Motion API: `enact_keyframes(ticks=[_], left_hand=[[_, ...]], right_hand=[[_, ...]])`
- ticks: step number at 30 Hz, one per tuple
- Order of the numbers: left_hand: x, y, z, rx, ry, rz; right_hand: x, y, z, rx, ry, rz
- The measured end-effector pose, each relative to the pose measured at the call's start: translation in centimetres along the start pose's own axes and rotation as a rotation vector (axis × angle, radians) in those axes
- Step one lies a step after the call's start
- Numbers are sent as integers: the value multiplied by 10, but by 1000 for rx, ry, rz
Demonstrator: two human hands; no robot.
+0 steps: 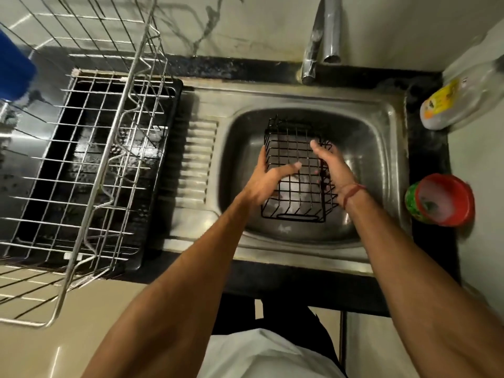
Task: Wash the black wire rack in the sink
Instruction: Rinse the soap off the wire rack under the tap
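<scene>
A small black wire rack (289, 148), shaped like a box basket, is held over the steel sink (245, 148). My left hand (268, 181) grips its left side, thumb across the top wires and fingers along the outer edge. My right hand (331, 166) lies flat against the rack's right side with its fingers straight. A pale, foamy patch shows through the wires under the rack. The tap (313, 53) stands behind the basin; no stream is visible.
A steel dish rack (90, 165) on a black tray (169, 170) fills the counter to the left. A clear bottle with a yellow label (452, 102) and a red-rimmed tub with foam (441, 199) stand to the right of the sink.
</scene>
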State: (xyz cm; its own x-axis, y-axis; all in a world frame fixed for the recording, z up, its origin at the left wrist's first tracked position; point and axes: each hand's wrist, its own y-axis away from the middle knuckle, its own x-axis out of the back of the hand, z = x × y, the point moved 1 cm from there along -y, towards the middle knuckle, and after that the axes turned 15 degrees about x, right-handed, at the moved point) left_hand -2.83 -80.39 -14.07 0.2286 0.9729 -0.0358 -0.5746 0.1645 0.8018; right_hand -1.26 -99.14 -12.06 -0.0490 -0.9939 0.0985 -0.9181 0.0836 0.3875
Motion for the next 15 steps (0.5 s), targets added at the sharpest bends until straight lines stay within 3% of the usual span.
enact_keyframes(ticks=[8, 11, 14, 15], left_hand=[[30, 72, 36, -134, 159, 100], [48, 94, 52, -211, 228, 84], [72, 89, 57, -229, 239, 41], [77, 123, 61, -247, 221, 38]], right_hand=[[-29, 39, -62, 79, -30, 6], [-21, 4, -49, 128, -80, 29], [-43, 50, -100, 170, -113, 5], [-55, 71, -118, 197, -84, 23]])
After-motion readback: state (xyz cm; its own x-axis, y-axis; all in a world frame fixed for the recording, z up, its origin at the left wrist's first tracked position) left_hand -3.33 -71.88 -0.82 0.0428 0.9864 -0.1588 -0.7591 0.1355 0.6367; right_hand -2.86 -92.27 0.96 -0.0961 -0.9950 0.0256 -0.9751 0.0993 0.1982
